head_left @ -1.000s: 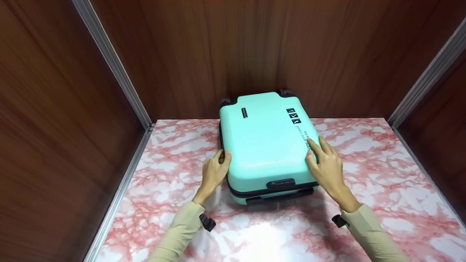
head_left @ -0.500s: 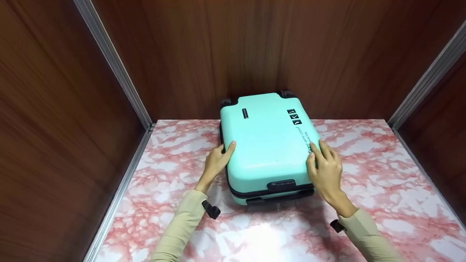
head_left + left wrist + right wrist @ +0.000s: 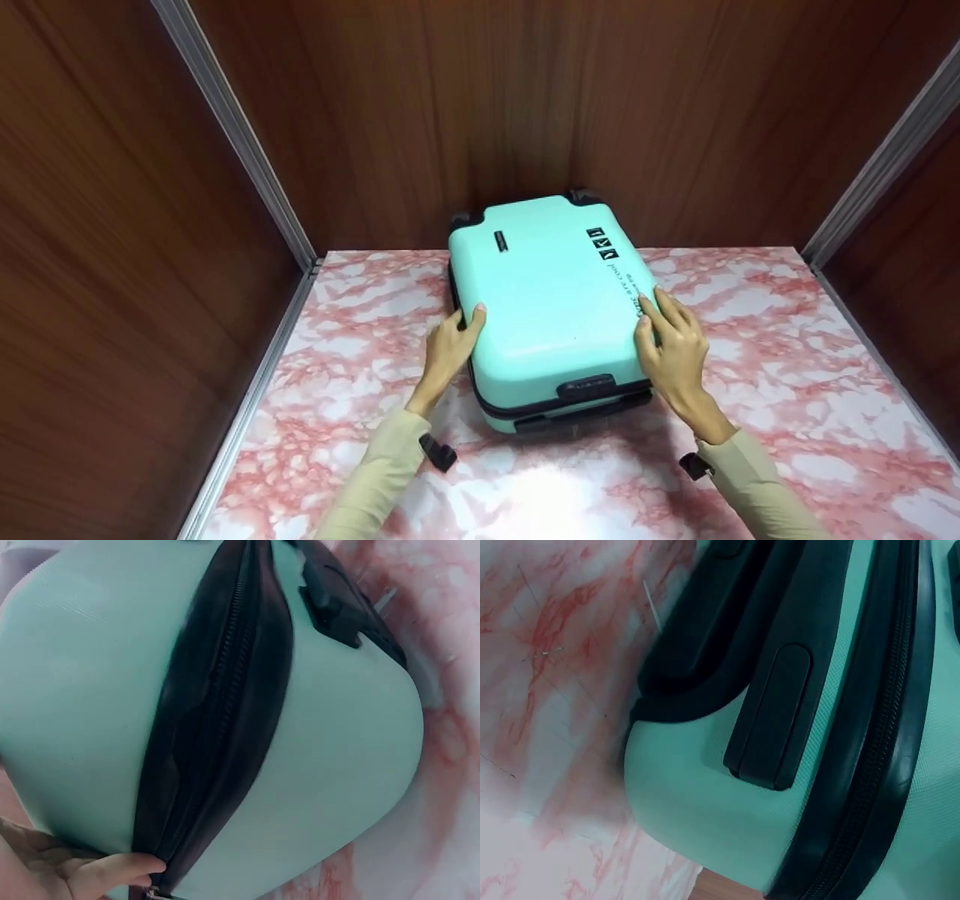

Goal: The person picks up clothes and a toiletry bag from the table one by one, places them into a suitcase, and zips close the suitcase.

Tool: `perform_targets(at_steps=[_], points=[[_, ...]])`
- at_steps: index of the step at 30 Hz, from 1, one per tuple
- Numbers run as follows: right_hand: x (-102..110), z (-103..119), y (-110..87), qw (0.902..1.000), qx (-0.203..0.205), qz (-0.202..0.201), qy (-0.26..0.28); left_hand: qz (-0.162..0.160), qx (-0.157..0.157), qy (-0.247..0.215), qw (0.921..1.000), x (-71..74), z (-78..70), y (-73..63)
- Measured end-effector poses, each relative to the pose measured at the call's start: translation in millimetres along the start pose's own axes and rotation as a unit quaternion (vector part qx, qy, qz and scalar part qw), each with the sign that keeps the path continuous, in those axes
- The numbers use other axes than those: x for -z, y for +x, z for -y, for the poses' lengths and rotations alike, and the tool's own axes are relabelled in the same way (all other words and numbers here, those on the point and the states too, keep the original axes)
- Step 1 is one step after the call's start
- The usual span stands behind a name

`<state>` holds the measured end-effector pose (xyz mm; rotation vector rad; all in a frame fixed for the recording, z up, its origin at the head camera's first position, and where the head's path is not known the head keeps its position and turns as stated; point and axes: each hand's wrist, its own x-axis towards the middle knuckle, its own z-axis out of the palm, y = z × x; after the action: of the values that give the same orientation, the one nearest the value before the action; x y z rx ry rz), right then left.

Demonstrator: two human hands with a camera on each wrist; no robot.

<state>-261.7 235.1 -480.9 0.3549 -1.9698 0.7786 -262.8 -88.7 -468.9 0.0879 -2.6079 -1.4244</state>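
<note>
A mint-green hard-shell suitcase [image 3: 555, 300] lies flat, with its wheels [image 3: 585, 196] toward the back wall and its black handle [image 3: 586, 387] toward me. My left hand [image 3: 450, 345] grips its left side, thumb on the top shell. In the left wrist view, fingers [image 3: 112, 870] touch the black zipper band [image 3: 217, 712] close to a metal zipper pull [image 3: 154, 892]. On the opposite edge, my right hand [image 3: 679, 352] holds the suitcase, with thumb and fingertips on the shell beside the printed lettering. The right wrist view shows the zipper [image 3: 885, 705] and handles, but not the hand.
The suitcase rests on a red-and-white marbled surface [image 3: 352, 360]. Brown wood-grain panels [image 3: 495, 112] stand behind and at both sides, with metal strips [image 3: 247, 142] at the corners. A black wrist camera [image 3: 439, 454] sits at the left sleeve, and another [image 3: 696, 466] at the right.
The suitcase has shifted slightly toward me, and its wheeled end has swung a little left. The left thumb lies farther in on the shell; the right hand keeps its place at the edge.
</note>
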Motion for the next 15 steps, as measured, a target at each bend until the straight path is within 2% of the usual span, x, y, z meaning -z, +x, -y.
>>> perform_targets(at_steps=[3, 6, 10, 15], points=[[2, -4, 2.9, 0.9999, -0.001, 0.009, 0.015, -0.012, -0.01, 0.019, 0.9997, -0.7, -2.1, -8.5], [7, -5, 6.3, 0.9994, -0.001, 0.033, 0.015, -0.014, -0.012, 0.035, 0.9992, -0.2, -5.3, -10.7], [13, -2, 7.2, 0.9978, -0.001, 0.067, 0.002, -0.011, 0.009, 0.037, 0.9992, 4.1, -6.4, -7.7], [22, 3, 0.0, 0.9957, -0.001, 0.092, -0.004, -0.008, 0.03, 0.014, 0.9994, 9.7, -3.3, 2.9]])
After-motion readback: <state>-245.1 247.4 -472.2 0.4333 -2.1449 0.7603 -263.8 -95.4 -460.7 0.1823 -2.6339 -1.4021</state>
